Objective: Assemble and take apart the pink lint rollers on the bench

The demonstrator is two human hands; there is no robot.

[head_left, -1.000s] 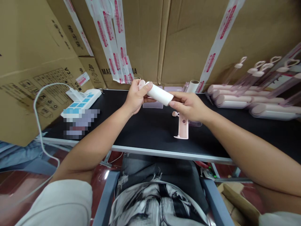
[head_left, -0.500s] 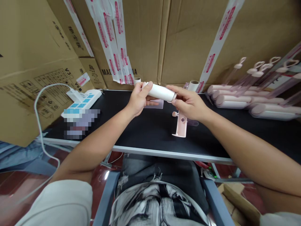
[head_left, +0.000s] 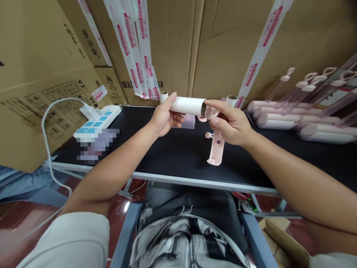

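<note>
My left hand [head_left: 165, 116] grips a white paper roll [head_left: 188, 106] with a hollow cardboard core, held level above the table. My right hand [head_left: 230, 121] pinches a translucent pink round cap [head_left: 211, 112] between thumb and fingers, right beside the roll's open right end. Whether cap and roll touch I cannot tell. Below my right hand lies a long pink trough-shaped case half [head_left: 216, 150] with a hole in it. A small pink knob [head_left: 208, 135] is at its left edge. Behind the roll, a pale purple clear piece [head_left: 187, 121] and a pink ring-like part [head_left: 202, 118] show partly.
Two more white rolls [head_left: 231, 100] stand at the back against the cardboard [head_left: 217, 48]. Pink lint rollers with looped handles [head_left: 279, 119] are piled at the right. A white power strip [head_left: 97, 123] with a plugged-in cable sits left on the black table [head_left: 167, 156].
The roll has turned so its open core now faces right. My right hand has moved slightly right off the roll's end, and the pink cap shows in its fingers.
</note>
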